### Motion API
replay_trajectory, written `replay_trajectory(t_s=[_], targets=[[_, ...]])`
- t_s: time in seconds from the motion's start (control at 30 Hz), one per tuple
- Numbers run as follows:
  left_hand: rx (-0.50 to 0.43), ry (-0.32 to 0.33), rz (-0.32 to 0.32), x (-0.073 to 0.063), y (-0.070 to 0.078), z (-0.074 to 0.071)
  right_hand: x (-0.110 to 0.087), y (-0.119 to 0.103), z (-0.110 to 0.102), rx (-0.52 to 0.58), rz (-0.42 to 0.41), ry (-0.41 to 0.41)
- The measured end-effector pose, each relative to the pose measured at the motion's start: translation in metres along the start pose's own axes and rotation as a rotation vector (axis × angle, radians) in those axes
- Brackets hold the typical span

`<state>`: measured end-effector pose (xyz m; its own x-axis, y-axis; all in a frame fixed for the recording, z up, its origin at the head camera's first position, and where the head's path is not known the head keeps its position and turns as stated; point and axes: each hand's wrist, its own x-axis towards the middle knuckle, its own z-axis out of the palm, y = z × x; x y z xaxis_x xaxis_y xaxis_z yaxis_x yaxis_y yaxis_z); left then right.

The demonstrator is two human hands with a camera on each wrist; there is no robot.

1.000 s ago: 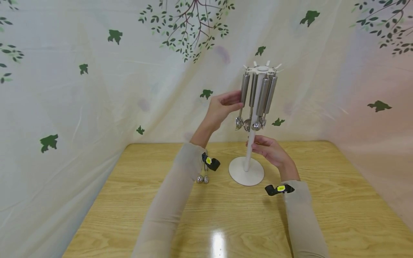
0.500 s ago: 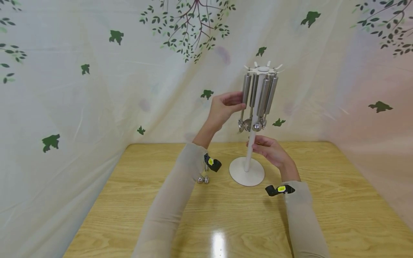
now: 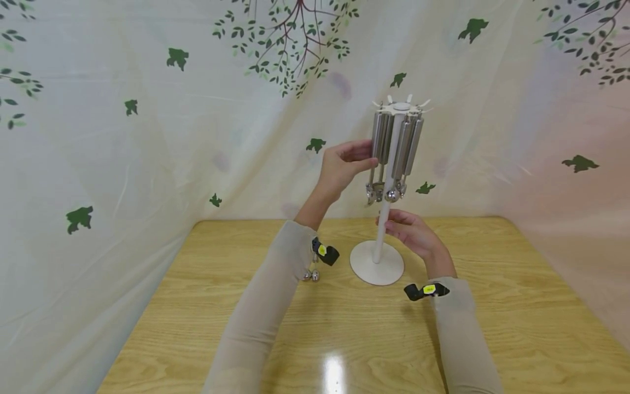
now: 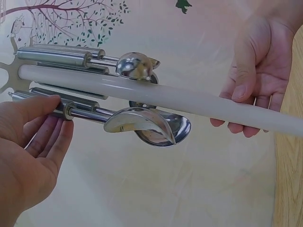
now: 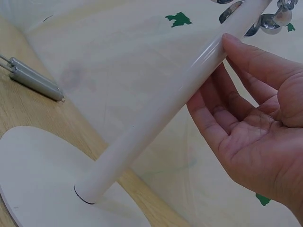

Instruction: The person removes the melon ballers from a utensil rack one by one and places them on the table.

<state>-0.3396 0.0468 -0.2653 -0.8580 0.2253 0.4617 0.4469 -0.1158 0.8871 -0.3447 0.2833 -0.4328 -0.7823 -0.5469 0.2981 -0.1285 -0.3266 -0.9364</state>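
Observation:
A white utensil stand (image 3: 381, 235) with a round base stands upright on the table. Several metal ice cream scoops hang from the hooks at its top, heads down. With thumb and fingers, my left hand (image 3: 344, 167) pinches the handle of the leftmost hanging ice cream scoop (image 4: 138, 119). That scoop hangs close beside another one, whose shiny head shows behind it in the left wrist view. Lower down, my right hand (image 3: 418, 235) holds the white pole (image 5: 156, 113) between thumb and fingers, above the base (image 5: 42, 175).
More metal scoops (image 3: 315, 276) lie on the wooden table (image 3: 221, 306) left of the base, partly hidden by my left sleeve. One handle (image 5: 35, 81) shows in the right wrist view. A cloth (image 3: 246, 137) with leaf prints hangs behind the table.
My left hand has shifted slightly right with the scoop, which now hangs nearer the pole and its neighbour. The right hand keeps its hold on the pole.

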Motion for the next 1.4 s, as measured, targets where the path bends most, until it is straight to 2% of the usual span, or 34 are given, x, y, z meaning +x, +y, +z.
replay_trajectory(t_s=[0.33, 0.73, 0.9, 1.1, 1.4], targets=[[0.004, 0.013, 0.011, -0.001, 0.001, 0.001, 0.001, 0.001, 0.0, 0.001, -0.021, -0.031], [-0.012, 0.016, 0.007, 0.001, 0.0, -0.002, 0.001, -0.002, 0.003, -0.023, 0.031, 0.026], [-0.024, 0.032, -0.001, 0.001, -0.001, -0.004, 0.001, 0.0, 0.001, -0.032, 0.028, 0.033], [-0.035, 0.064, -0.004, 0.003, -0.002, -0.007, 0.001, -0.001, 0.001, -0.033, 0.0, 0.005], [-0.054, 0.067, -0.004, 0.0, -0.003, -0.015, 0.0, 0.001, 0.0, -0.016, -0.005, 0.013]])
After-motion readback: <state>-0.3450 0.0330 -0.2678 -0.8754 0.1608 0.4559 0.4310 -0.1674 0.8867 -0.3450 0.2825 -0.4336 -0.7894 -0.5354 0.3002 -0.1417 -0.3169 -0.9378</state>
